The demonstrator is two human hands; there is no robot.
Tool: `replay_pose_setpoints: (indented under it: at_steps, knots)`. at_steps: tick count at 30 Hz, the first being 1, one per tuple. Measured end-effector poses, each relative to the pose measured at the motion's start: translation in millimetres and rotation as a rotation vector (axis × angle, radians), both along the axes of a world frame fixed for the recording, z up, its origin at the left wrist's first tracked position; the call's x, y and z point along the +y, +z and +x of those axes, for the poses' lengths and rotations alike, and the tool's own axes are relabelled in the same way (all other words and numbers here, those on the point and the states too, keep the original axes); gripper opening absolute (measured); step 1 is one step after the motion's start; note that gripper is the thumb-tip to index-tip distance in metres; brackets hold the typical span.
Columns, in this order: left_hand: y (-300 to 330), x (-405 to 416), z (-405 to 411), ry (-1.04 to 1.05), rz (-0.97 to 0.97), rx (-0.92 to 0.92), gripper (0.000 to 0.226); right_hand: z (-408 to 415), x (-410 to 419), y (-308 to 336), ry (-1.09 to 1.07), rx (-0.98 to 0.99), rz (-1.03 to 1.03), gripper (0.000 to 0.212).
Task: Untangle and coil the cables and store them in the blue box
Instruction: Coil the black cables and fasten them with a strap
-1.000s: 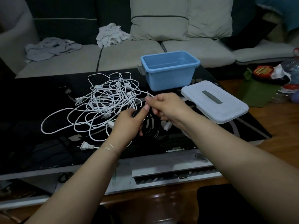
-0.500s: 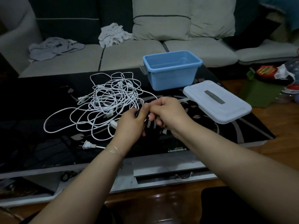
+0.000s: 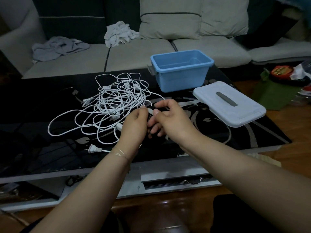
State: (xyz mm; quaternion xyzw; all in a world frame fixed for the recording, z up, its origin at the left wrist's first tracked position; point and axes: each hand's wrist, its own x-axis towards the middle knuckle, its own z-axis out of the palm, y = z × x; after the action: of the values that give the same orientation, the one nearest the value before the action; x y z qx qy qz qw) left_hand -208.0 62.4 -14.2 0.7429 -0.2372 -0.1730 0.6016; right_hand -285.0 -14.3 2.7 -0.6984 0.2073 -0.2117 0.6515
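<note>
Both hands (image 3: 151, 121) closer together on black cable (image 3: 152, 109).

Black glass table (image 3: 42, 101) bears tangled white cables (image 3: 111, 105); blue box (image 3: 181, 71); white lid (image 3: 228, 103) beside it.

A dim light is filling the room. A black glass coffee table (image 3: 42, 101) is standing on a brown wooden floor (image 3: 286, 158). Behind the table a grey sofa (image 3: 138, 54) is running, with pale cushions (image 3: 170, 19) leaning on its back and crumpled cloths (image 3: 120, 33) lying on its seat.
</note>
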Motion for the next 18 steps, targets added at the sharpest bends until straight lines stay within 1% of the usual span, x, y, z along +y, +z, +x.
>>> replay_pose_setpoints:
  at_steps: [3, 6, 10, 12, 14, 16, 18]
  knots:
    - [5, 0, -1, 0.04, -0.004, -0.003, 0.036, -3, -4, 1, 0.016, 0.032, 0.066, 0.012]
    - [12, 1, 0, 0.018, -0.051, 0.063, 0.042, -7, -8, 3, 0.046, 0.096, 0.056, 0.01]
    - [16, 4, 0, 0.009, -0.042, 0.11, 0.045, -13, -11, 2, 0.082, 0.218, 0.062, 0.015]
    - [16, 5, -1, -0.005, -0.025, 0.151, 0.047, -14, -12, 0, 0.067, 0.248, 0.029, 0.016]
    - [17, 5, -1, -0.006, -0.014, 0.219, 0.048, -13, -11, -2, 0.059, 0.268, -0.023, 0.021]
    - [17, 5, -2, -0.004, 0.006, 0.281, 0.05, -12, -9, -5, 0.035, 0.288, -0.093, 0.025]
    - [16, 4, -5, -0.012, 0.02, 0.311, 0.05, -10, -7, -10, -0.019, 0.295, -0.182, 0.024]
